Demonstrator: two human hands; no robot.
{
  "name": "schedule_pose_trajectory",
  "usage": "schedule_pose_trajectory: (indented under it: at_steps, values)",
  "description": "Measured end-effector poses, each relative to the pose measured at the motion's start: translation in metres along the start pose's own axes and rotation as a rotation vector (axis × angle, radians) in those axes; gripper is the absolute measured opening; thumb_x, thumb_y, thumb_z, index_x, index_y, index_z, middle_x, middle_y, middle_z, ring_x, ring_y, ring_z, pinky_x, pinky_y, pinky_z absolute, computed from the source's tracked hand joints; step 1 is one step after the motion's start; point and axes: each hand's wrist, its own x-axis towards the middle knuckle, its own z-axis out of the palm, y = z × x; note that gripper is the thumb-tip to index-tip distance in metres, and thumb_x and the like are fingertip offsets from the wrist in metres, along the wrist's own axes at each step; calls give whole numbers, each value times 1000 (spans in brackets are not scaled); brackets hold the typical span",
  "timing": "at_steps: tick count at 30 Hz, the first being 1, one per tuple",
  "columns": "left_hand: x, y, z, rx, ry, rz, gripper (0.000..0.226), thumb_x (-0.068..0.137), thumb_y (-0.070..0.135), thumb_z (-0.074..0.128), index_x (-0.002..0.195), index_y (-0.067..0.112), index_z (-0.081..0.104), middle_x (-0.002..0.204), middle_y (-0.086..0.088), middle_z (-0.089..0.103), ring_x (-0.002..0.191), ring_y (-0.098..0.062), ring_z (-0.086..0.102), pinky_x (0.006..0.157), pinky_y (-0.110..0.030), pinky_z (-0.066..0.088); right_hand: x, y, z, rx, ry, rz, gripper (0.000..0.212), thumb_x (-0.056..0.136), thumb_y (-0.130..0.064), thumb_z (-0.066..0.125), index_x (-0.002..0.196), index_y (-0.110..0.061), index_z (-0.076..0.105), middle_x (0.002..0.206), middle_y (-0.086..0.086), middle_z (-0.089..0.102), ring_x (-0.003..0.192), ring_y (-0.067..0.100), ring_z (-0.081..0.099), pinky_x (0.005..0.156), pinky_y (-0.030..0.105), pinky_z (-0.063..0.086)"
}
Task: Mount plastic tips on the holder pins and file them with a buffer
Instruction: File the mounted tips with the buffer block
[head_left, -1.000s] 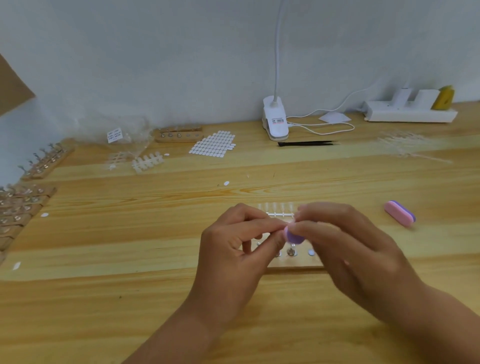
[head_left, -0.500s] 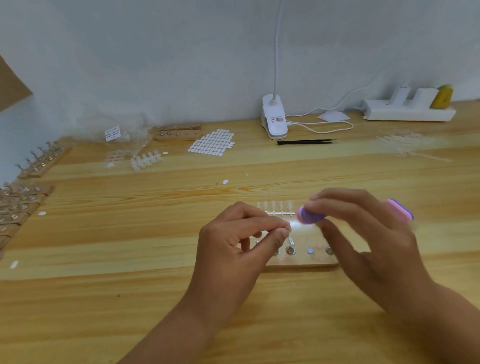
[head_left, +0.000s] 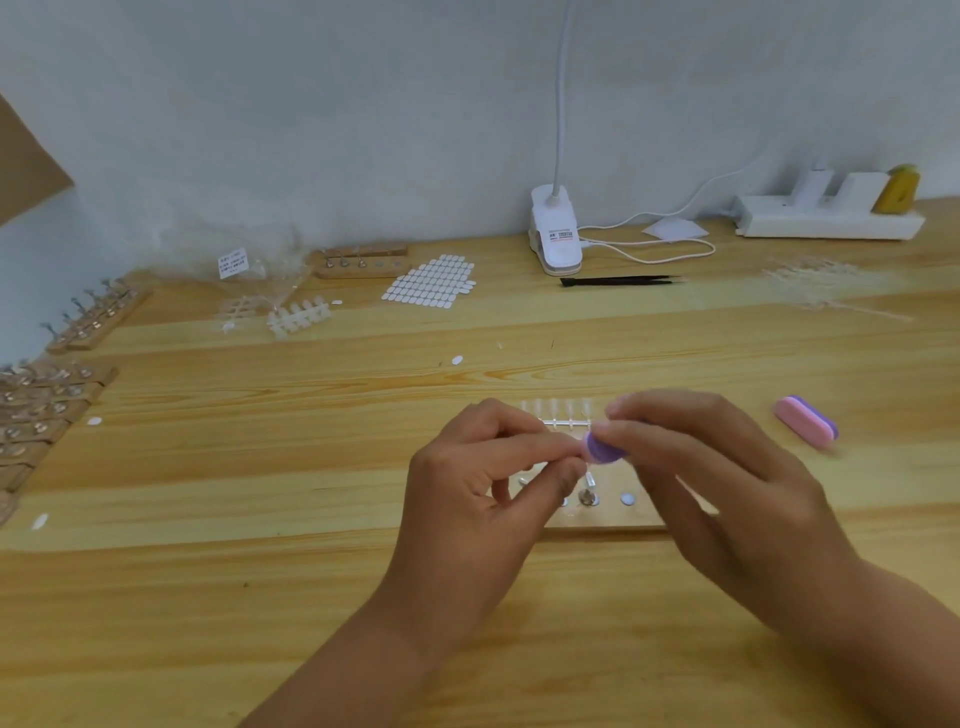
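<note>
We are pinching the purple buffer (head_left: 602, 448) in our right hand (head_left: 727, 493), just above the wooden holder (head_left: 641, 514). Our left hand (head_left: 483, 499) is closing thumb and forefinger against it; around what, we cannot tell. A pink buffer (head_left: 806, 428) is lying rightward.

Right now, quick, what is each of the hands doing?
Left hand: fingertips pinched together, contents cannot be told.
Right hand: holding the small purple oval buffer block.

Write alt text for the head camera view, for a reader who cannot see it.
The right hand holds a purple buffer against a tiny tip pinched by the left hand, above a wooden holder. A pink buffer lies further right.
</note>
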Motion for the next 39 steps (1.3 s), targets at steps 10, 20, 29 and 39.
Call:
schedule_pose_trajectory:
  at_steps: [10,20,29,39]
  values:
    - [0,-2,0,-25,2,-12,15,79,10,79,88,21,80,82,9,67,79,-13,62,55,-25,45,-1,3,0,0,31,37,29,91,10,61,117,-1,69,113,9,66,106,18,65,89,33,53]
    - [-1,-1,0,-70,-26,-12,12,82,17,75,89,25,79,84,12,69,81,-12,65,59,-20,48,4,-2,-10,-23,62,43,29,90,9,61,115,-3,68,111,10,66,105,15,64,93,27,51]
    - [-1,-4,-1,-346,-211,-206,23,92,36,58,93,20,74,77,1,73,71,-12,67,56,-24,49,5,-9,-9,-55,150,-13,35,87,13,61,118,-4,62,114,7,62,115,10,59,104,19,43]
    - [0,0,-4,-445,-265,-192,27,91,27,55,78,9,68,59,-2,60,57,-12,55,59,-19,45,2,-7,-5,-13,100,-56,33,87,12,66,115,-5,69,109,9,66,106,19,65,90,32,53]
